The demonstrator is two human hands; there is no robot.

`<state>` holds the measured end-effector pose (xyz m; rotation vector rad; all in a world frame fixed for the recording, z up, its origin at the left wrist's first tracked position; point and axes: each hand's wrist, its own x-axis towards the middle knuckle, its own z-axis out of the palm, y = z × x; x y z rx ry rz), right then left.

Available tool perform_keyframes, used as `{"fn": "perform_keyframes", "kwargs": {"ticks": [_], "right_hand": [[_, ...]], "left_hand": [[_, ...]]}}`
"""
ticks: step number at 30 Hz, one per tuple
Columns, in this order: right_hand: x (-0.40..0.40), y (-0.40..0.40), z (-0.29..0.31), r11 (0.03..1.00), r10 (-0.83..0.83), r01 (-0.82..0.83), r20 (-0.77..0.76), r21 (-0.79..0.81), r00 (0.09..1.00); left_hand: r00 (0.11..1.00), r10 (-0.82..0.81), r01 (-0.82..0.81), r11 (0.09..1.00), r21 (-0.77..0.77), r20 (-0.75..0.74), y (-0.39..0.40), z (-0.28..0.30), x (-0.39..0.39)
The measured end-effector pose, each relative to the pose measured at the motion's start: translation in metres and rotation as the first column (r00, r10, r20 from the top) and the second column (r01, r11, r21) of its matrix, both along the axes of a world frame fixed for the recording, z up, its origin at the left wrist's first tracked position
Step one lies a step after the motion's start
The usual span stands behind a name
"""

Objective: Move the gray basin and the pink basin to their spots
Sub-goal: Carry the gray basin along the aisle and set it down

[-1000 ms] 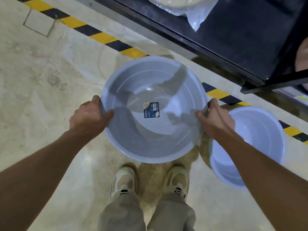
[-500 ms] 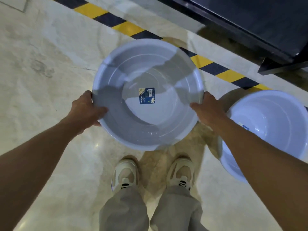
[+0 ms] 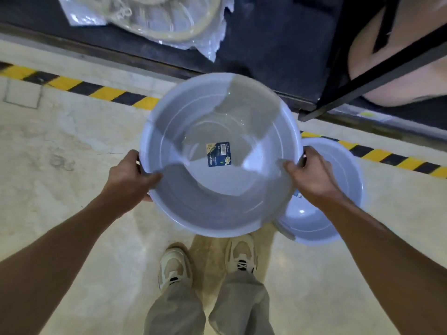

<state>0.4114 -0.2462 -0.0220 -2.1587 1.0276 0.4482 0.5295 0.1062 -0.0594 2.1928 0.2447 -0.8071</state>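
I hold a large round gray basin (image 3: 217,204) level above the floor, a blue label stuck in its bottom. My left hand (image 3: 128,176) grips its left rim and my right hand (image 3: 312,175) grips its right rim. A second, paler basin (image 3: 338,180) rests on the floor to the right, partly under the held one and my right arm. A pink basin (image 3: 396,78) sits on the dark shelf at the top right, behind a black frame bar.
A dark low shelf (image 3: 271,44) runs along the top, with plastic-wrapped goods (image 3: 154,18) on it. Yellow-and-black tape (image 3: 79,87) marks the floor before it. My shoes (image 3: 208,259) stand on pale polished floor directly below the basin.
The view has tilted up, so the shelf and the pink basin have come into sight. The gray basin now sits closer to the shelf edge and overlaps the floor basin.
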Motion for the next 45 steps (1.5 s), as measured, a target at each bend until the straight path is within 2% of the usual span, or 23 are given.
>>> {"fn": "perform_keyframes", "kwargs": {"ticks": [3,7,16,18,20,22,27,34,39,45], "right_hand": [[-0.024,-0.025,0.034,0.996,-0.074,0.073,-0.018,-0.047,0.997],[-0.07,-0.058,0.064,0.977,-0.214,0.213,-0.025,-0.032,0.977],[-0.189,-0.124,0.047,0.91,-0.414,0.406,-0.131,-0.085,0.901],[-0.207,-0.134,0.035,0.901,-0.434,0.423,-0.16,-0.096,0.887],[-0.223,-0.142,0.021,0.903,-0.43,0.415,-0.208,-0.113,0.879],[-0.234,-0.149,0.008,0.909,-0.416,0.399,-0.221,-0.123,0.882],[-0.249,-0.155,-0.03,0.895,-0.446,0.43,-0.203,-0.12,0.872],[-0.247,-0.14,-0.088,0.879,-0.477,0.458,-0.208,-0.133,0.854],[-0.239,-0.131,-0.121,0.858,-0.514,0.495,-0.206,-0.138,0.833],[-0.235,-0.123,-0.144,0.77,-0.638,0.634,-0.097,-0.071,0.764]], "left_hand": [[0.995,-0.103,0.103,0.994,-0.031,0.004,-0.04,0.03,0.004],[0.98,-0.2,0.198,0.978,-0.057,-0.021,-0.098,0.054,-0.003],[0.9,-0.428,0.43,0.903,0.008,-0.088,-0.219,0.046,-0.061],[0.849,-0.522,0.528,0.844,0.096,-0.085,-0.241,0.035,-0.071],[0.769,-0.63,0.635,0.738,0.229,-0.102,-0.26,0.025,-0.08],[0.72,-0.687,0.679,0.67,0.3,-0.095,-0.277,0.011,-0.085],[0.681,-0.726,0.698,0.603,0.386,-0.098,-0.303,-0.026,-0.088],[0.669,-0.729,0.722,0.59,0.362,-0.145,-0.302,-0.072,-0.08],[0.729,-0.667,0.672,0.653,0.35,-0.155,-0.305,-0.093,-0.073],[0.762,-0.64,0.633,0.706,0.318,-0.097,-0.311,-0.114,-0.071]]}}
